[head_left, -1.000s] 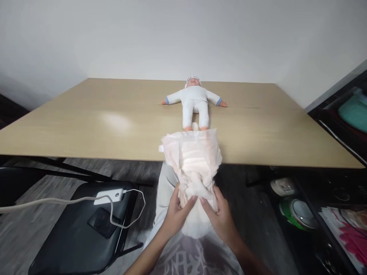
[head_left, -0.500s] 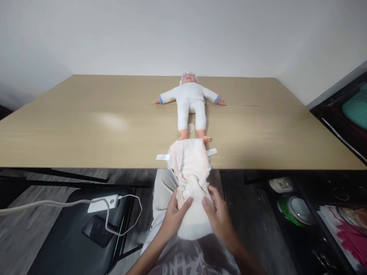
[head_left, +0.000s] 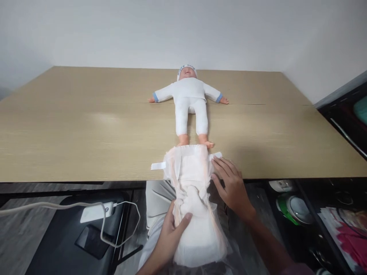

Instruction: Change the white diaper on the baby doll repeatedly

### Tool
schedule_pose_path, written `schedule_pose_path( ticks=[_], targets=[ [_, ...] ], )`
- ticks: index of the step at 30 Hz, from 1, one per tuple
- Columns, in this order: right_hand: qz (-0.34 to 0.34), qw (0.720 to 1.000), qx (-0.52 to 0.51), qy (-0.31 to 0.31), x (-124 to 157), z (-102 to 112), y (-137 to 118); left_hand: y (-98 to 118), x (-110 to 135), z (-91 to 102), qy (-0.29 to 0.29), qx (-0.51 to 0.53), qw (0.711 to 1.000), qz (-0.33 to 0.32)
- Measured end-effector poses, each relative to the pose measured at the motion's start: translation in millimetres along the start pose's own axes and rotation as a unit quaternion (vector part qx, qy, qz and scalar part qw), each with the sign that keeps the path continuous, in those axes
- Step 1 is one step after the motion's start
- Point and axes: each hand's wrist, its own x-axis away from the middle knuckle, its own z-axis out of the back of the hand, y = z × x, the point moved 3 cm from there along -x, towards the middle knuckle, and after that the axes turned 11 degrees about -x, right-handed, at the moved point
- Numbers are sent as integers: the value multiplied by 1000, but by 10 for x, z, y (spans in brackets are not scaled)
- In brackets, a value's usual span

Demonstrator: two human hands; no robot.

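While the left hand [head_left: 169, 233] pinches the left edge of an opened white diaper [head_left: 197, 240], the right hand [head_left: 231, 186] touches its right tab [head_left: 217, 155]; whether it grips is unclear. The diaper's far end lies on the table [head_left: 114, 145], just beside the feet of a white-clad doll [head_left: 189, 91] on its back.

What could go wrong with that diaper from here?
The diaper overhangs the near edge of the table, its near half held by the left hand; if that grip slackened, it might slip toward the lap. The right hand is at one side tab, which could crease or tear if pulled hard. The far end lies close to the doll's feet, so pushing forward might nudge the doll.
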Motion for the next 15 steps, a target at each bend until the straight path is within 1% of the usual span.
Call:
schedule_pose_path(
  ticks=[1,4,6,8,9,11,13,15],
  targets=[
    [-17,1000,8,14,32,15,23,6,8,-4,-5,2,1000,8],
    [-74,992,45,87,183,115,14,15,42,-22,-28,10,999,29],
    [-97,986,60,124,288,209,-79,7,66,-28,-38,12,999,28],
    [-102,984,52,140,347,295,-225,-19,86,-35,-51,11,998,28],
    [-100,985,35,135,346,321,-305,-36,92,-39,-57,10,998,31],
    [-84,991,-16,104,266,322,-465,-64,97,-50,-66,7,997,36],
    [-50,995,-71,39,87,239,-607,-66,95,-70,-71,0,997,27],
    [-6,994,-102,-43,-142,88,-708,-47,94,-100,-76,-8,997,6]
  ],
)
